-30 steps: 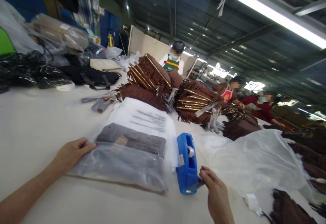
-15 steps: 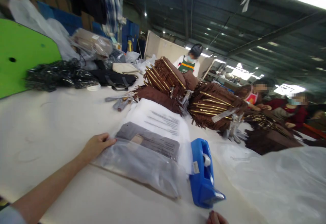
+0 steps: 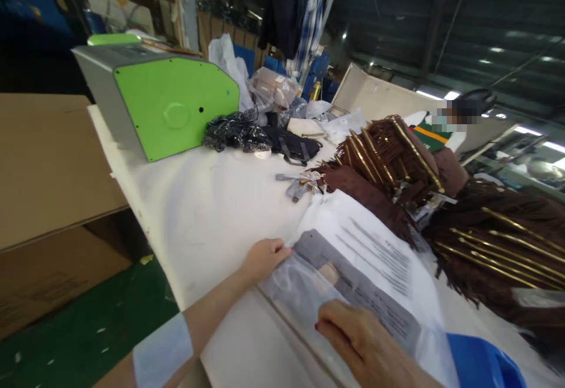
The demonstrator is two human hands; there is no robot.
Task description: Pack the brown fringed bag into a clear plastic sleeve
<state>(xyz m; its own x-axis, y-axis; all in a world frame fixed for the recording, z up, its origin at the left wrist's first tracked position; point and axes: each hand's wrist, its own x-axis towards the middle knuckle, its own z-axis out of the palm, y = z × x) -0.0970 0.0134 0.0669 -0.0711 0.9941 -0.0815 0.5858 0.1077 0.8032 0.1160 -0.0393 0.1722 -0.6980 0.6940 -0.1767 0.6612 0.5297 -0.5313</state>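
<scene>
A white plastic bag (image 3: 366, 244) with lines of dark print lies on the pale table. Across it is a grey panel (image 3: 353, 288) bearing a small tan patch, and its translucent front part (image 3: 295, 288) reaches toward me. My left hand (image 3: 265, 259) is closed, pinching the bag's left edge between thumb and fingers. Over the front part of the bag my right hand (image 3: 357, 335) is curled, thumb and fingers together. Whatever lies between those fingers, if anything, I cannot make out. Beside the bag at lower right stands a blue tape dispenser (image 3: 481, 361), partly cut off by the frame.
Brown fringed bags with gold trim (image 3: 384, 152) are piled behind and to the right. A green-sided machine (image 3: 176, 108) stands at the table's left, near crumpled black plastic (image 3: 236, 131) and a black bag (image 3: 291, 145). Cardboard boxes (image 3: 53, 164) sit left. A person (image 3: 435, 135) stands beyond.
The view has swung left, bringing the whole green machine and the boxes into sight. My right hand has come from beside the tape dispenser to over the bag. My left hand keeps its hold.
</scene>
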